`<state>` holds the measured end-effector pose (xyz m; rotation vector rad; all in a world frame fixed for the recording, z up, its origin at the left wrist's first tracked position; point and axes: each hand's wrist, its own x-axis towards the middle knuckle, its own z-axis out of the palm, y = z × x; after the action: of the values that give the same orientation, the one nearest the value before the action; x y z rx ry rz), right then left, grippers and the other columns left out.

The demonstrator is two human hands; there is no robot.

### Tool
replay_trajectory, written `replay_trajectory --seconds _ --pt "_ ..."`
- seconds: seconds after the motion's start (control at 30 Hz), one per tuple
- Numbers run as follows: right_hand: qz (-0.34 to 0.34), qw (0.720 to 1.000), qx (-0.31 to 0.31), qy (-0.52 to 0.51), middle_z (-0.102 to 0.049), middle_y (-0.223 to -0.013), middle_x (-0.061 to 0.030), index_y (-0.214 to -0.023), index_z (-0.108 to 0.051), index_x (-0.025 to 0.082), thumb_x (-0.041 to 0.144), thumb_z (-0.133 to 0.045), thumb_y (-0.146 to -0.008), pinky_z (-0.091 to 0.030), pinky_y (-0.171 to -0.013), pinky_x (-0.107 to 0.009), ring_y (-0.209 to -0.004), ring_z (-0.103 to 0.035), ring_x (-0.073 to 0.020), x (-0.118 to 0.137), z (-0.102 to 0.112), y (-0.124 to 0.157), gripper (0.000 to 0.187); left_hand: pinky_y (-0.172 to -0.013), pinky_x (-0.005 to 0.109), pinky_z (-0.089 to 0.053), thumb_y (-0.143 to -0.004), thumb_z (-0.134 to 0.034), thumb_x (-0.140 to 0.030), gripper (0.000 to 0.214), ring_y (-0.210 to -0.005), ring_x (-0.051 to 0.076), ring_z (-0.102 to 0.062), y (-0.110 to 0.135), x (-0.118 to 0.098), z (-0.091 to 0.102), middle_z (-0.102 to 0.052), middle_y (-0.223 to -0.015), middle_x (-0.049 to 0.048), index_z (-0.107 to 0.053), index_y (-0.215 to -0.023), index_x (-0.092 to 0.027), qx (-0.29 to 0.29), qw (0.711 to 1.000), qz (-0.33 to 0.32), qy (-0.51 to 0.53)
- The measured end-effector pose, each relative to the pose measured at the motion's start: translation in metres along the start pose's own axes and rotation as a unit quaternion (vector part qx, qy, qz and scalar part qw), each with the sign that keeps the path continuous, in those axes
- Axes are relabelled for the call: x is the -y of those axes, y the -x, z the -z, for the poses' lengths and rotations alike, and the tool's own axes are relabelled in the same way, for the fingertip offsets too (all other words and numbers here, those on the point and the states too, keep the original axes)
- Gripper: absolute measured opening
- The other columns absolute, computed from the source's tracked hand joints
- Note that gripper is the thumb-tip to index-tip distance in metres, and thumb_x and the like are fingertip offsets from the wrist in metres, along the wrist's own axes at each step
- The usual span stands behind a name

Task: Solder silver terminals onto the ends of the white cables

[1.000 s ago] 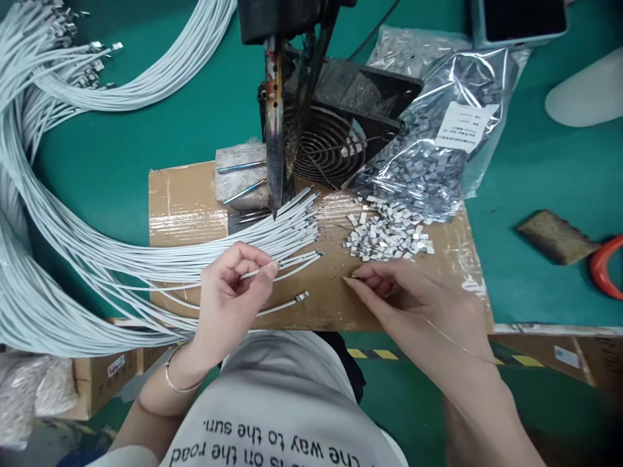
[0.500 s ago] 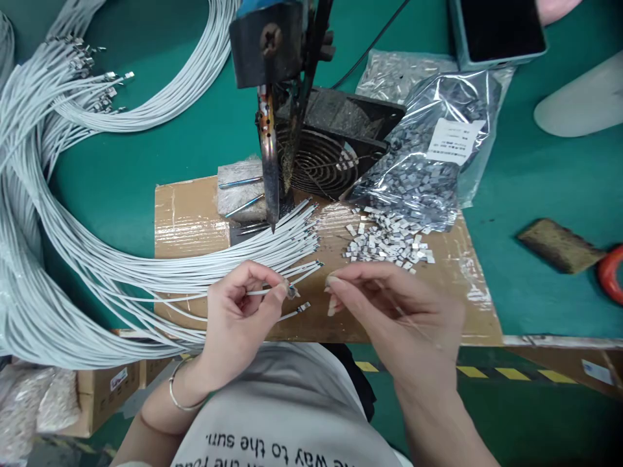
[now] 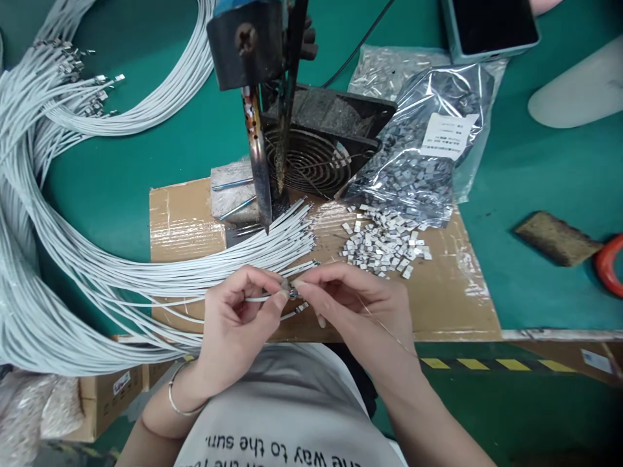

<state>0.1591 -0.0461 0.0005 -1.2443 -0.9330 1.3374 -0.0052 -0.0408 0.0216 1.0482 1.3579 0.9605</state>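
Note:
My left hand (image 3: 238, 318) pinches the end of one thin white cable (image 3: 219, 300) over a cardboard sheet (image 3: 438, 305). My right hand (image 3: 355, 305) pinches a small metal terminal (image 3: 293, 290) right at that cable's tip, fingertips of both hands touching. A fan of white cable ends (image 3: 272, 243) lies just beyond my hands. One cable with a fitted metal end (image 3: 302, 307) lies under my hands. A loose pile of metal terminals (image 3: 384, 243) sits to the right of the cable ends.
A mounted soldering iron (image 3: 257, 175) hangs tip-down over the cable ends, with a black fan (image 3: 311, 155) behind it. A plastic bag of terminals (image 3: 423, 162) lies right of the fan. Large white cable bundles (image 3: 58, 214) fill the left. A phone (image 3: 491, 26) and brown sponge (image 3: 555, 237) lie at right.
My right hand has come left from beside the terminal pile to meet the cable tip held in my left hand. My left hand stayed about where it was.

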Motion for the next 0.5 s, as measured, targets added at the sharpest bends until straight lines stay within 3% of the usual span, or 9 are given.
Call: replay_trajectory --seconds 0.2,0.5 --pt "-0.001 1.0 0.013 -0.002 -0.072 -0.069 0.0029 -0.078 -0.08 0.024 0.019 -0.083 -0.088 -0.042 -0.047 -0.021 -0.053 -0.053 -0.0082 0.0003 0.0017 -0.0002 0.012 -0.063 0.018 -0.054 -0.086 -0.077 -0.007 0.015 -0.073 0.012 -0.071 -0.0001 -0.0006 -0.0006 -0.08 -0.085 0.0027 -0.074 -0.078 -0.02 0.012 1.0 -0.009 -0.006" --pt "0.005 1.0 0.019 0.014 -0.072 -0.071 0.001 -0.079 -0.079 0.024 0.021 -0.082 -0.089 -0.041 -0.047 -0.024 -0.056 -0.054 -0.0109 -0.0023 0.004 0.0009 0.011 -0.055 0.02 -0.048 -0.085 -0.076 -0.009 0.014 -0.067 0.012 -0.067 0.0031 0.0036 -0.0011 -0.08 -0.087 0.0046 -0.073 -0.078 -0.02 0.008 0.999 -0.008 -0.037"
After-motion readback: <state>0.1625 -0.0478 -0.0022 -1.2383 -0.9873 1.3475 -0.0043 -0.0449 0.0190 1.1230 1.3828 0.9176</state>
